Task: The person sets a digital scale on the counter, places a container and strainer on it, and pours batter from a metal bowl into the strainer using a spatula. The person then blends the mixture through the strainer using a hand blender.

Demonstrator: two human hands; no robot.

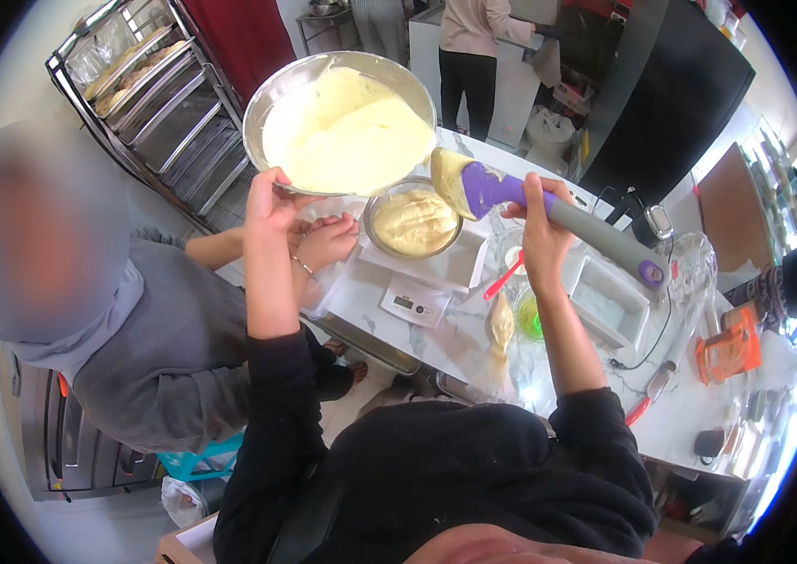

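My left hand [273, 199] grips the lower left rim of a large metal bowl [257, 132], raised and tilted, with pale yellow batter [356, 136] inside. In my right hand [544, 226] is a big spatula [596, 233] with a grey handle and a purple, batter-smeared blade. Its blade tip is close to the large bowl's right rim. Below stands a smaller bowl [372, 235] holding a mound of yellow batter [414, 222], above a white box-like tray [464, 258]. A co-worker's hands [328, 240] are together beside the small bowl, left of it.
On the marble table [455, 348] are a digital scale [414, 301], red spatula [504, 275], filled piping bag [502, 324], green round item [531, 318], rectangular tin [610, 296] and corded hand mixer [645, 224]. The co-worker [163, 329] stands close at left; a tray rack [158, 113] is behind.
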